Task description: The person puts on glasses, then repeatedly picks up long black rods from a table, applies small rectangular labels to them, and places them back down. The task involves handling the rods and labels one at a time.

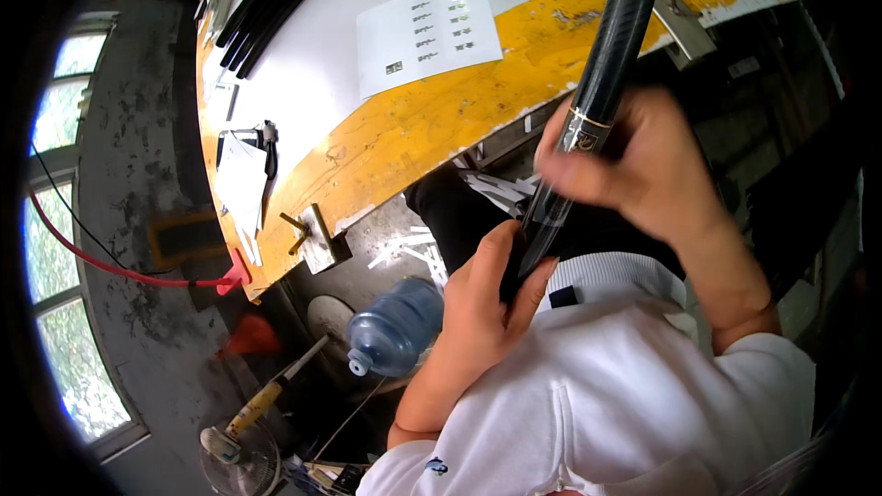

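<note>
A long glossy black tube (617, 32) with a woven, carbon-like pattern slants from the top of the view down to my lap. My left hand (485, 289) is closed round its lower end, with the thumb along the side. Higher up, my right hand (643, 161) wraps the tube, smeared by motion. Its thumb lies across the tube just below a small label (584, 136) with pale marks and a thin gold-coloured ring. Between the hands, a shiny clear patch shows on the tube. On the table beyond lies a white sheet (404, 46) with rows of small dark decals.
Several black tubes (276, 5) lie at the table's (367, 152) far left. Metal clamps (315, 239) grip its worn yellow edge. Below are a blue water bottle (395, 326), white paper strips (413, 248) and a fan (241, 459). A red hose (138, 274) reaches the left corner.
</note>
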Demonstrator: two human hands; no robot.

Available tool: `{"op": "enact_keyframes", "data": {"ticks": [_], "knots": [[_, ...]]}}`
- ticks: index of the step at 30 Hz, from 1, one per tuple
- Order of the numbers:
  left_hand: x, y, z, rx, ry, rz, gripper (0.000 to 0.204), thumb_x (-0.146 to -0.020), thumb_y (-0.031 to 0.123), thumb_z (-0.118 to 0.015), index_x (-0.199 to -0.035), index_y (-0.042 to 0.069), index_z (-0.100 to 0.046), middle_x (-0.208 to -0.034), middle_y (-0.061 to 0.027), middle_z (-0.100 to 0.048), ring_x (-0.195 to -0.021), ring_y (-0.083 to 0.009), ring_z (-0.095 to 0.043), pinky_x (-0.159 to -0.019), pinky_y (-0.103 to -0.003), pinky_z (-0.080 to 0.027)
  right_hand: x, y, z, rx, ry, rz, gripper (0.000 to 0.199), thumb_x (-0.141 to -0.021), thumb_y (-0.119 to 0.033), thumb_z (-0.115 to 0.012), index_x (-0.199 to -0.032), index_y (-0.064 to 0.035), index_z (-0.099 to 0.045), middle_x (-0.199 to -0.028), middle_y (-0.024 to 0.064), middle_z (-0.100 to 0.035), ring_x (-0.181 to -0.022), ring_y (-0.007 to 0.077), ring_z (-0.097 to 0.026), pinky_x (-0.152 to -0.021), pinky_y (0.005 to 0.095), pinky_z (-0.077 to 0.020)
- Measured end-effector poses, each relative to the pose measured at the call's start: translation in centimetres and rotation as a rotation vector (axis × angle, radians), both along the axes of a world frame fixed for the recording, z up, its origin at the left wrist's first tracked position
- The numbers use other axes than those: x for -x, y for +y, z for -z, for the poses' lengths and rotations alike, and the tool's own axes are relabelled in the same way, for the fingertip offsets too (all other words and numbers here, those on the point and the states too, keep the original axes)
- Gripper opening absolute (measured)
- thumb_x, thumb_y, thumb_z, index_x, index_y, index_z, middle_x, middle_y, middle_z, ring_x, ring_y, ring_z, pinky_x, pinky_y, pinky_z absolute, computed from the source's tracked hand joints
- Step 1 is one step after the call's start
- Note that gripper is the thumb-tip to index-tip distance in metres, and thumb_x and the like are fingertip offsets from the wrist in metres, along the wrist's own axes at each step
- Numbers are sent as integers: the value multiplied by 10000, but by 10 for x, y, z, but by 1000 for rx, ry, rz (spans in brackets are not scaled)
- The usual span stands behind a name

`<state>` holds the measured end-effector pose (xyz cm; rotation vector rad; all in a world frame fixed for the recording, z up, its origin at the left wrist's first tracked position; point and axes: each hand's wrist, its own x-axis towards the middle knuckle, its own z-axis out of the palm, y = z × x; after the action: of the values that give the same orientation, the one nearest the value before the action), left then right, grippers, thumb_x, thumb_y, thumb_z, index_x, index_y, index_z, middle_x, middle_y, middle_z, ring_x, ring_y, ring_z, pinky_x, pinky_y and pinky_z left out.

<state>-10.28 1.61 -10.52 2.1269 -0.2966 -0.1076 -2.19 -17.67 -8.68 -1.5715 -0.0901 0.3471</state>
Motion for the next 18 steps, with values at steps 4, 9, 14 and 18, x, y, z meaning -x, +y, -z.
{"op": "enact_keyframes", "data": {"ticks": [4, 9, 14, 18], "knots": [[7, -14, -2, -19, -142, 0, 365, -837, 43, -739, -1127, -60, -543, -736, -75, -536, -626, -94, -452, -566, -215, -386, -9, -15, -10, -177, -155, 243, 198, -816, -208, -715, -852, -41, -615, -696, -24, -552, -600, 43, -465, -547, 207, -350], [6, -22, 2, -38, -189, 2, 390, -844, 66, -743, -1159, -51, -545, -797, -175, -608, -635, -301, -605, -586, -316, -486, 24, 6, 21, -55, -133, 24, 306, -693, -190, -789, -913, -78, -607, -709, -34, -522, -645, 41, -496, -585, 190, -372], [11, -27, -3, -57, -70, -8, 372, -842, 58, -741, -1146, -48, -554, -815, -171, -614, -658, -295, -616, -602, -307, -487, -8, -34, -8, -142, -229, 337, 347, -775, -235, -750, -1037, -77, -586, -733, -27, -531, -649, 44, -534, -583, 190, -421], [-11, -38, 10, 73, -261, 131, 375, -827, 79, -758, -1133, -12, -560, -854, -143, -638, -698, -280, -640, -652, -299, -499, 33, -7, 33, -135, -93, -2, 205, -740, -140, -774, -776, -67, -586, -681, -40, -529, -614, 47, -493, -561, 216, -378]]}}
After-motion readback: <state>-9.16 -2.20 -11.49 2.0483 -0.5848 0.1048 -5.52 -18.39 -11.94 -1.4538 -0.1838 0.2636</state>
